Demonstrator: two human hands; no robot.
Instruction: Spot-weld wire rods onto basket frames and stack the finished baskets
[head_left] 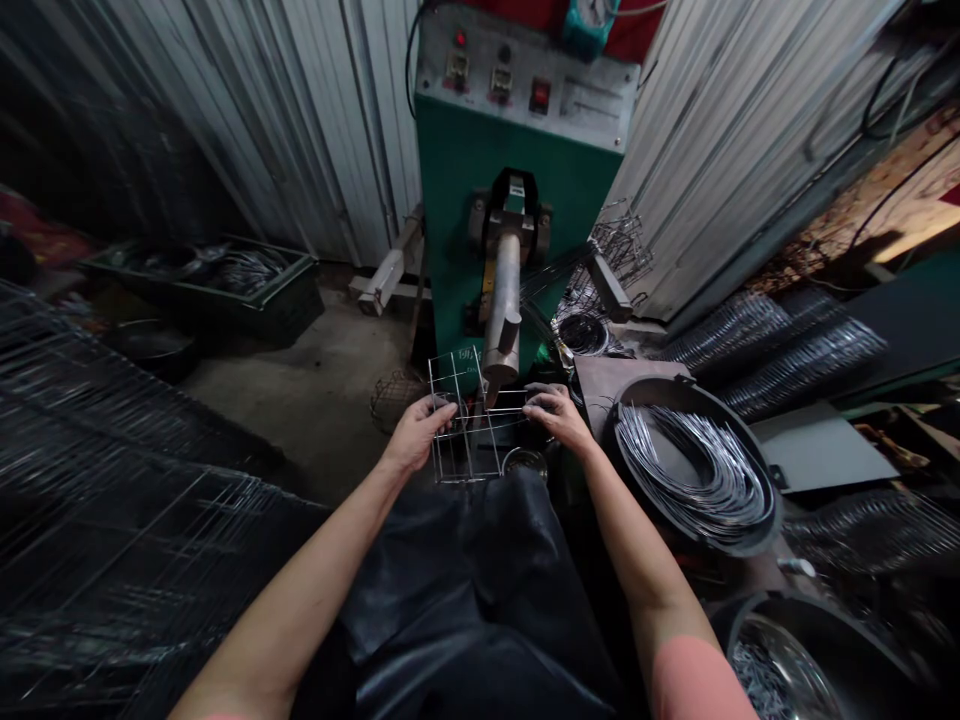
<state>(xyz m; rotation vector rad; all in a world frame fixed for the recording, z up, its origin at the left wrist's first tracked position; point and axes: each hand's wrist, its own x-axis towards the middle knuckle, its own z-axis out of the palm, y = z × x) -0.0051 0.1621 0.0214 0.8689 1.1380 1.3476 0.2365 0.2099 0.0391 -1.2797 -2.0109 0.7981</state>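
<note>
The grey control panel [517, 80] topping a green spot-welding machine [510, 210] is showing a red rocker switch [538, 95], two small gauges and a pale label plate [592, 100] whose lettering is too small to read, and faint white marking on the machine's green front is also illegible. Below it, a thick steel electrode arm [502, 300] is pointing down toward a rectangular wire basket frame [469, 430], which the person is holding up just in front of the arm's tip. The left hand [416, 430] is curled around the frame's near-left wires, and the right hand [553, 415] is closing its fingers over the wires at the right end. A small round tin [525, 462] is sitting just below the frame, and a black apron [465, 600] is covering the person's lap. To the right, a black tub [694, 470] is holding curved steel rods, with a steel bowl [780, 660] of wire pieces nearer the person and rolls of wire mesh [795, 350] behind. Stacked wire grids [112, 480] are crowding the left edge, a green crate [202, 285] is sitting beyond them, and bare concrete floor [322, 400] is opening between the grids and the machine, while corrugated metal walls [750, 150] are closing in behind.
</note>
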